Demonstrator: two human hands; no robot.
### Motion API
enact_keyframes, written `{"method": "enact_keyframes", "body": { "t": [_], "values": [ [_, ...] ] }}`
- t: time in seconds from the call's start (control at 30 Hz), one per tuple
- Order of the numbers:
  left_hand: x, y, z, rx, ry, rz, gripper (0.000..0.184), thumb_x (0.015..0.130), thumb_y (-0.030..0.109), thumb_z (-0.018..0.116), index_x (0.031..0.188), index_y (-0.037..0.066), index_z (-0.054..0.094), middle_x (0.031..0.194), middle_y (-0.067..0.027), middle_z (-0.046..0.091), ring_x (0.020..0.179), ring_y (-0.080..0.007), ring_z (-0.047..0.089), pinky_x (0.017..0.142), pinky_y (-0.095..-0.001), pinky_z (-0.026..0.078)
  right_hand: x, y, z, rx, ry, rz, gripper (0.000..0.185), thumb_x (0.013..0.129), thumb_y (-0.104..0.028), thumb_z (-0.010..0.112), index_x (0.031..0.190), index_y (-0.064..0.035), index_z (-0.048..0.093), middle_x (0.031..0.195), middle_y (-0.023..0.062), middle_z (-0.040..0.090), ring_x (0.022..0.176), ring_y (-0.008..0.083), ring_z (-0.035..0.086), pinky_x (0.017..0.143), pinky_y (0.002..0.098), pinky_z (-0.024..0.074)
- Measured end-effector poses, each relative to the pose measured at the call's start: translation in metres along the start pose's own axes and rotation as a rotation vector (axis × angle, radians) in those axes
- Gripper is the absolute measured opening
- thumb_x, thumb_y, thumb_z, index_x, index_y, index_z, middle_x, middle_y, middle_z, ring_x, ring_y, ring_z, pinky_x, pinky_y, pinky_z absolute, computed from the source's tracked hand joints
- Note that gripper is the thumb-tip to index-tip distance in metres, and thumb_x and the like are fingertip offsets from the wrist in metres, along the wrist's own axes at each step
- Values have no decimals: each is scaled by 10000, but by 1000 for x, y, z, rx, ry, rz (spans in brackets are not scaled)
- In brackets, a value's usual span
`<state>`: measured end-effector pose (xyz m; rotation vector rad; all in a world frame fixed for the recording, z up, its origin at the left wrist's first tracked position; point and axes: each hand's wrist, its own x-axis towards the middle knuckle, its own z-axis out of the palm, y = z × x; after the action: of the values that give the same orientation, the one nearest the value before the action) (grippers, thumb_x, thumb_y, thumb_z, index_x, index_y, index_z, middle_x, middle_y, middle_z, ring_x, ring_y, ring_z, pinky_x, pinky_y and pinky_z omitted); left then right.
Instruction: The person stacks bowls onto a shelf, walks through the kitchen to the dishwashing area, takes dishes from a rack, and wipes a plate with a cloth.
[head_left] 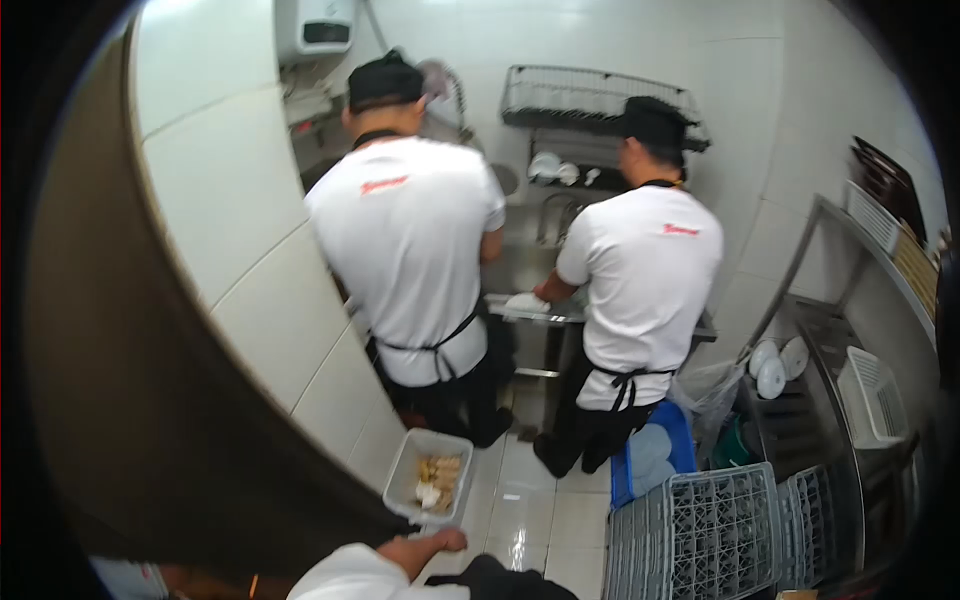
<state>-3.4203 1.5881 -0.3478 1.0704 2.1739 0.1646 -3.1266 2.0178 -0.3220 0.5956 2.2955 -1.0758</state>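
Note:
My left hand (432, 547), below a white sleeve, reaches in from the bottom edge with its fingers curled closed. What lies inside the fingers, if anything, is hidden. Just beyond the hand is a translucent plastic tub (395, 478), with tan and yellowish pieces and something white inside. I cannot tell whether the hand touches its near rim. My right hand is out of sight.
Two people in white shirts (410, 250) and black caps stand at a metal sink counter (570, 312). To the right are stacked grey dish racks (725, 525), a blue crate (682, 440) and a steel shelf (880, 250). A tiled wall (270, 300) runs along the left.

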Motion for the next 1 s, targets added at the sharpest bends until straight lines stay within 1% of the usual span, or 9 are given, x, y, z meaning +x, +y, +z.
{"method": "enact_keyframes", "body": {
  "t": [0.2, 0.3, 0.33, 0.53, 0.63, 0.67, 0.8, 0.87, 1.0],
  "values": [
    [13, 28, -60, -9, 99, 57, 283, 796, 278, 536, 806, 46, 698, 925, -199, 649, 885, -371, 613, 799, -466, 479, 21, 143, 132, 748, 170, 99, 320, 871, -267, 563, 1057, -14, 624, 942, 84, 640, 803, 224, 602, 668, 383, 517],
    [8, 47, -57, -215, 163, 61, 272, 775, 263, 549, 803, 36, 696, 908, -202, 650, 871, -373, 616, 794, -462, 484, 2, 213, 193, -22, 355, -532, 398, 854, -296, 620, 1154, -34, 615, 1008, 202, 640, 762, 276, 629, 619, 400, 525],
    [6, 52, -50, -192, 110, 77, 273, 773, 266, 550, 807, 38, 697, 900, -199, 652, 863, -377, 616, 788, -459, 487, -49, 146, 147, 443, 251, 157, 327, 855, -284, 602, 1088, -55, 603, 944, 167, 611, 717, 256, 602, 584, 386, 496],
    [-16, 46, 21, 42, -284, 161, 280, 794, 258, 499, 814, 72, 708, 889, -187, 661, 849, -364, 631, 769, -435, 509, -165, -21, 119, 977, 369, 555, 122, 859, -222, 513, 760, -158, 544, 624, -10, 467, 490, 157, 471, 406, 315, 350],
    [-16, 25, 71, 202, -357, 335, 255, 792, 241, 503, 780, 85, 705, 906, -172, 666, 846, -344, 636, 753, -439, 511, -205, -30, 154, 438, 216, 428, 118, 793, -186, 573, 758, -74, 559, 688, 72, 552, 593, 219, 574, 514, 366, 463],
    [-13, 15, 86, 321, -418, 427, 241, 791, 232, 510, 769, 86, 701, 912, -166, 667, 852, -335, 637, 758, -436, 509, -212, 8, 191, -285, 278, -30, 106, 721, -157, 576, 756, -59, 558, 720, 123, 570, 684, 270, 592, 595, 375, 489],
    [5, -29, 133, 41, -344, 444, 306, 787, 297, 558, 924, 60, 695, 966, -141, 672, 883, -333, 634, 812, -391, 499, -230, -11, 230, -166, 169, 222, 137, 720, -125, 491, 781, -74, 602, 886, 159, 634, 885, 328, 605, 752, 424, 484],
    [-17, 38, 56, -69, -383, 217, 266, 770, 283, 605, 887, 65, 703, 959, -162, 666, 906, -322, 629, 833, -388, 492, -233, 1, 252, -125, 188, 150, 338, 698, -421, 568, 727, -84, 569, 774, 138, 613, 790, 333, 609, 663, 418, 479],
    [13, 47, 32, -108, -347, 113, 316, 771, 328, 638, 940, 68, 701, 1017, -164, 655, 955, -327, 620, 858, -378, 485, -225, -6, 263, -81, 394, 135, 202, 756, -268, 605, 777, -67, 607, 746, 110, 622, 717, 281, 609, 626, 377, 480]
  ]
}}
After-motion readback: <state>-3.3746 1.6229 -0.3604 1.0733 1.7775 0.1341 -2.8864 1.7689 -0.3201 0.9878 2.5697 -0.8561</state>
